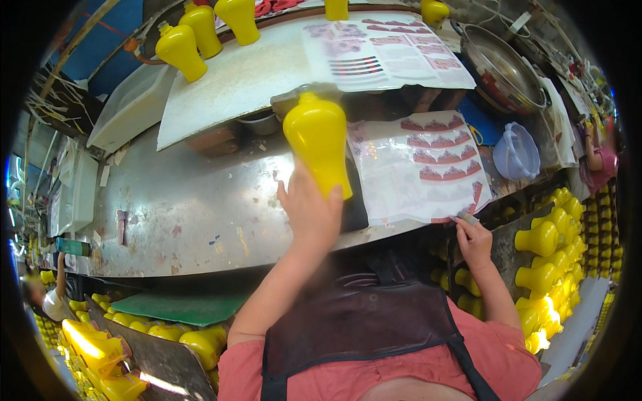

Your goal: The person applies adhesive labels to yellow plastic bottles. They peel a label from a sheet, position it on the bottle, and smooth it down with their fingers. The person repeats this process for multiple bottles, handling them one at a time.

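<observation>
A glossy yellow vase point(317, 137) stands before me at the table's middle, its narrow neck pointing away. My left hand point(311, 212) is closed around its lower part, with the thumb out to the left side. To the right of the vase lies a white decal sheet point(388, 177) printed with rows of reddish scalloped strips. My right hand point(473, 242) pinches the sheet's near right corner, where a reddish strip sits at the fingertips. A dark mat or block point(358, 212) shows partly beneath the vase and beside the sheet.
A raised white board point(227, 93) bears more decal sheets point(394, 57) and several yellow vases point(180, 53). Rightward are a lavender bucket point(516, 152) and a large metal basin point(501, 63). Racks of yellow vases point(538, 237) flank me. Another person's arm point(61, 274) shows far left.
</observation>
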